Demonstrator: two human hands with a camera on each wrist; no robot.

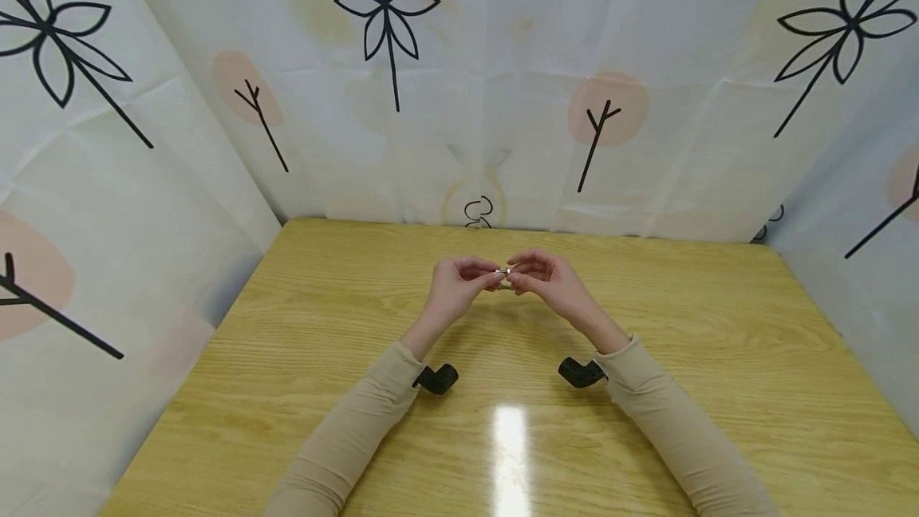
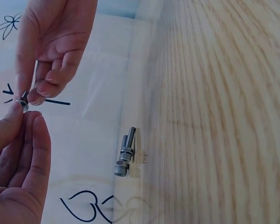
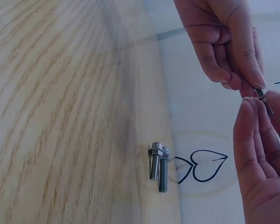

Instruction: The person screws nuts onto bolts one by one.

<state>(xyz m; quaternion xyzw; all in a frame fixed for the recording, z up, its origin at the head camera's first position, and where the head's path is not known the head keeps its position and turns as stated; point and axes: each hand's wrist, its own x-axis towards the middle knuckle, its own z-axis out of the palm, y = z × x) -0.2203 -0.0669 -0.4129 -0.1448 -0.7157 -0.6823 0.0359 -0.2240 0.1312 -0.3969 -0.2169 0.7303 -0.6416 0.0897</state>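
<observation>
Above the wooden table, my left hand [image 1: 454,287] and right hand [image 1: 553,286] meet fingertip to fingertip at a small metal bolt [image 1: 506,270]. In the left wrist view, the thumb and fingers of the left hand [image 2: 18,163] pinch the bolt's head end [image 2: 23,103]. From above, the right hand [image 2: 58,46] pinches the other end. The threaded shaft [image 3: 269,109] shows beside the right hand [image 3: 266,154] in the right wrist view; fingertips hide part of it. Two more metal bolts [image 3: 159,168] with nuts lie side by side on the table just below the hands.
The wooden table [image 1: 345,286] is bordered by white cloth [image 1: 488,102] printed with flowers and twigs at the back and both sides. Black wrist-worn devices [image 1: 438,379] stick out from the beige sleeves [image 1: 359,429]. A light reflection crosses the table's front.
</observation>
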